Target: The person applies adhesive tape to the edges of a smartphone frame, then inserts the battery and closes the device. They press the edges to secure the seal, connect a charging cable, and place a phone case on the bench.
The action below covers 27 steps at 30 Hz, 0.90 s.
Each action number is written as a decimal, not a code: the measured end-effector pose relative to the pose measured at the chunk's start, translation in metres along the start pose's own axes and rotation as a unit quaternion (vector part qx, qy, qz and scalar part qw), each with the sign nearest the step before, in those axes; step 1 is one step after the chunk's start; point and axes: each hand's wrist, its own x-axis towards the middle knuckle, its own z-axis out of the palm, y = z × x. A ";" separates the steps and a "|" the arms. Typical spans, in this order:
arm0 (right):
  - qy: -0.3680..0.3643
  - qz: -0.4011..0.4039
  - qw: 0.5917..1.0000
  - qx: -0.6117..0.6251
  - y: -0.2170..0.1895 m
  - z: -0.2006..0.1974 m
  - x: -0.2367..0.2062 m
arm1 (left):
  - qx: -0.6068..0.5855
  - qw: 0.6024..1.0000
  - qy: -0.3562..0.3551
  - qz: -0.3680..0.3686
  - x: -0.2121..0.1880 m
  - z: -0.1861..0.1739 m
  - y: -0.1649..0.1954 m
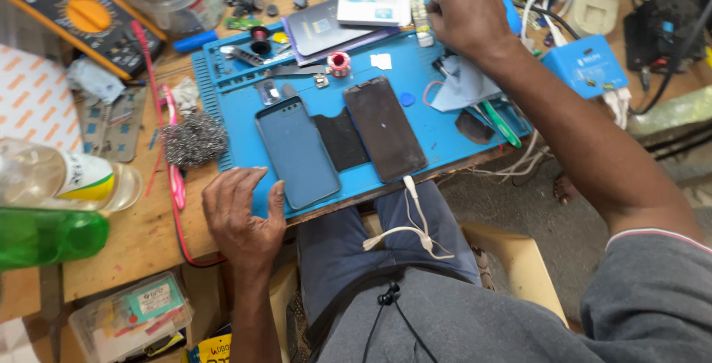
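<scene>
My left hand rests flat on the near edge of the wooden bench, fingers apart, just left of a blue phone back cover lying on the blue work mat. A dark phone screen lies to the right of it, with a black phone-shaped sheet between them. My right hand reaches to the far edge of the mat with fingers curled; what it grips, if anything, is hidden.
A steel-wool ball, pink tweezers, a multimeter and a green bottle lie left. A solder spool, a blue box and a green-handled tool lie around the mat. A white cable hangs over my lap.
</scene>
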 end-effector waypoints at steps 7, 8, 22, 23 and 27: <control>0.017 -0.058 0.996 0.065 -0.017 0.000 0.017 | -0.003 1.000 0.006 -0.001 0.005 -0.001 0.000; 0.016 -0.086 0.995 0.055 -0.021 0.002 0.020 | -0.003 1.000 0.005 -0.001 0.005 -0.001 0.000; -0.116 -0.147 0.965 0.185 -0.079 -0.060 0.003 | -0.059 0.982 -0.095 0.154 0.077 -0.003 0.020; -0.100 -0.177 0.958 0.200 -0.088 -0.063 0.003 | -0.073 0.973 -0.118 0.184 0.098 0.007 0.025; -0.058 -0.229 0.922 0.307 -0.103 -0.079 0.034 | -0.099 0.948 -0.242 0.179 0.184 0.061 0.031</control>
